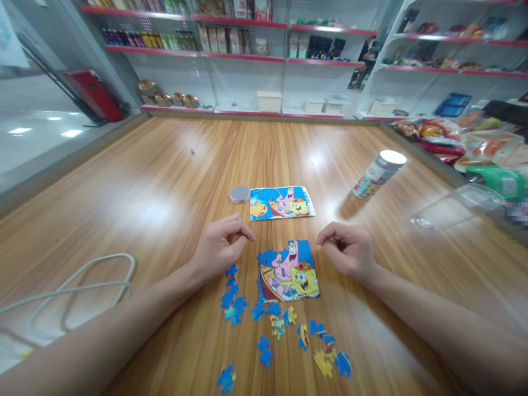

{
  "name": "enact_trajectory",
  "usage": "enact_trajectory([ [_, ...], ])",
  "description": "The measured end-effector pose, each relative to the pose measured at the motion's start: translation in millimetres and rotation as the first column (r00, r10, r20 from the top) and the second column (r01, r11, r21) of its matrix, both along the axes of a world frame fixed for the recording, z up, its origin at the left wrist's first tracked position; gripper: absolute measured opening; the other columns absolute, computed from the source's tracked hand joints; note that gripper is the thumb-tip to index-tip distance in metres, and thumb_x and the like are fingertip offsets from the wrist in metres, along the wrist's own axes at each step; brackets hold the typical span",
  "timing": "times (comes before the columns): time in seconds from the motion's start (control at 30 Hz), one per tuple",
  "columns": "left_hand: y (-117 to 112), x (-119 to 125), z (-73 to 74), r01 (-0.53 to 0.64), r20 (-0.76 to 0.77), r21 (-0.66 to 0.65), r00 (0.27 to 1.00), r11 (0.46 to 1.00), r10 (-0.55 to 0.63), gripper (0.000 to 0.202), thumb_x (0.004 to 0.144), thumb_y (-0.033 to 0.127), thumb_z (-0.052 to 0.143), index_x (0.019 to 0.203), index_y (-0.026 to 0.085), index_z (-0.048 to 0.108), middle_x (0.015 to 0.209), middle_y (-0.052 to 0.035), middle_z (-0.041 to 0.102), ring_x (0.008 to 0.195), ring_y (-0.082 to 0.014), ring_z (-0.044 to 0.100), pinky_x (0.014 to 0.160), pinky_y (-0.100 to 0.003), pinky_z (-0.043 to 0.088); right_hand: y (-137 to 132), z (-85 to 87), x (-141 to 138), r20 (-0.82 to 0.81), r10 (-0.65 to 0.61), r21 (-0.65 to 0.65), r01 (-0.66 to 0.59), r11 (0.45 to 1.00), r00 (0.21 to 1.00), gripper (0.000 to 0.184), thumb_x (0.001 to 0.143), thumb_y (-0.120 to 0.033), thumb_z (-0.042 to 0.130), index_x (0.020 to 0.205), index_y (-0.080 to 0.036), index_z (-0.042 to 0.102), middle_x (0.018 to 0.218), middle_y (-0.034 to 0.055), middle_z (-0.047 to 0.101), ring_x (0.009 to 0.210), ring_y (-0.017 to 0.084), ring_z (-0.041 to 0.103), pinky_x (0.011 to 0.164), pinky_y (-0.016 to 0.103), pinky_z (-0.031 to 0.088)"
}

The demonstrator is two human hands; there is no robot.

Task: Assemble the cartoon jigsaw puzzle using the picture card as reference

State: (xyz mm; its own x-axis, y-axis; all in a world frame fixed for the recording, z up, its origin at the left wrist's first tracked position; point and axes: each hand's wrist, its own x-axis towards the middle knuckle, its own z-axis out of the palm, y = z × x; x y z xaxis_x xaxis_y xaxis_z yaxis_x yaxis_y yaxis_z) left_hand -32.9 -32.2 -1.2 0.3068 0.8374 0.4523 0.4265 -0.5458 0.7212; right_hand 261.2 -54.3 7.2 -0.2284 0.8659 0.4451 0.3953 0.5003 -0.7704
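Part-built puzzle [289,275] on the counter [231,148], between two hands
Left hand [225,243] and right hand [347,252] are both curled closed, seemingly empty; loose pieces [344,364] lie on the near side, the picture sheet [284,204] beyond, a lid [240,194] beside it, a can [371,180] farther right.

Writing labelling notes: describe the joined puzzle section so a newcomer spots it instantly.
On the wooden table, look between the left hand and right hand. The joined puzzle section lies there, nearer the camera than the picture card. Unlike the card, it has a knobbed left edge; unlike the loose pieces, it forms one picture.
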Motion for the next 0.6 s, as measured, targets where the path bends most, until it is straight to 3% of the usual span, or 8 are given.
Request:
enact_trajectory([
  [0.43, 1.0, 2.5, 0.3, 0.143, -0.084, 0.089, 0.987, 0.986, -0.136, 0.026, 0.077, 0.002, 0.051, 0.069, 0.017, 0.070, 0.064, 0.0007, 0.063, 0.060, -0.0096, 0.057, 0.054, -0.020, 0.040, 1.1, -4.1, 0.8, 0.088, 0.021, 0.088, -0.029, 0.996, 0.996, 0.011, 0.080, -0.012, 0.058, 0.074, -0.018, 0.065, 0.047, -0.0074, 0.045, 0.040, 0.007, 0.035, 0.043, 0.024, 0.025],
  [0.6, 12.7, -2.2, -6.9, 0.256, -0.190, 0.002, 0.949, 0.967, -0.251, 0.030, 0.072, -0.001, 0.049, 0.071, 0.016, 0.073, 0.064, 0.0016, 0.068, 0.058, -0.0078, 0.062, 0.057, -0.017, 0.044, 9.6, -5.4, 1.9, 0.098, 0.031, 0.142, -0.045, 0.989, 0.995, 0.014, 0.078, -0.009, 0.056, 0.072, -0.017, 0.066, 0.046, -0.0083, 0.041, 0.039, 0.006, 0.034, 0.042, 0.023, 0.024],
])
